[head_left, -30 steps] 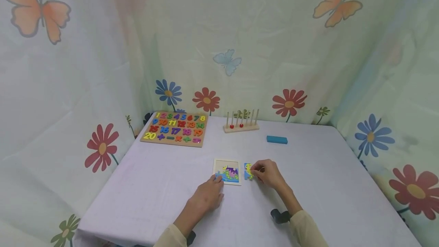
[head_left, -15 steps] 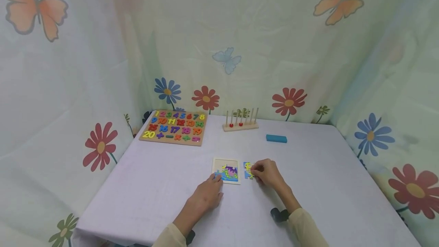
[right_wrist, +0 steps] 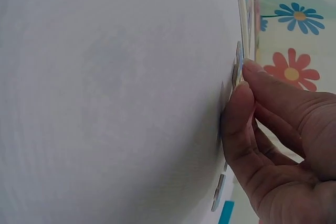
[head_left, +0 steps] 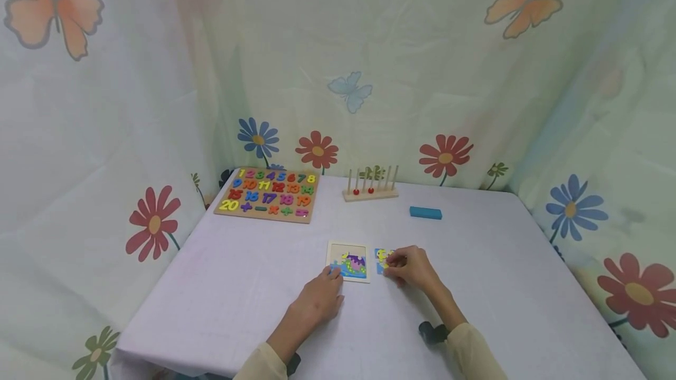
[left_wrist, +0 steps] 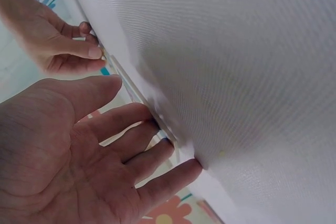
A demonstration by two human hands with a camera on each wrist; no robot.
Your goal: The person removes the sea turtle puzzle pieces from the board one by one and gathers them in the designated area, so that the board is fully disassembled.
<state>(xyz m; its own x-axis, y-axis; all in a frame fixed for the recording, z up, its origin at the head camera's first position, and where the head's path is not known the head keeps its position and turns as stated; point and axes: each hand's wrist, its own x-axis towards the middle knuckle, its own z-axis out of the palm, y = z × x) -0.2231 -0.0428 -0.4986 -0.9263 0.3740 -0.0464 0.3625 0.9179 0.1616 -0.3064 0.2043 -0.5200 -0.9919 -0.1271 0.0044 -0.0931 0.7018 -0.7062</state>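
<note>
A small wooden puzzle tray [head_left: 368, 268] lies on the table, partly filled with a purple dinosaur picture over blue. My left hand [head_left: 318, 299] rests its fingertips on the tray's near left corner; in the left wrist view its fingers [left_wrist: 152, 182] are loosely extended and grip nothing. Right of the tray lie blue-and-yellow puzzle pieces [head_left: 379, 253], partly covered by my right hand [head_left: 414, 268]. Thumb and index finger of that hand pinch a puzzle piece [right_wrist: 239, 69], seen edge-on close to the tabletop in the right wrist view. Another piece [right_wrist: 218, 192] lies near the hand there.
A number board [head_left: 266, 195] with colourful numerals lies at the back left. Behind the tray stands a wooden peg rack [head_left: 371, 194] with two red beads. A teal block [head_left: 425, 213] lies at the back right. Flowered curtains [head_left: 296, 75] surround the white-covered table [head_left: 237, 286].
The right fingers have shifted slightly over the pieces, and more of the upper yellow-and-blue piece shows now. The left hand stays on the tray's corner. The head view has moved a little.
</note>
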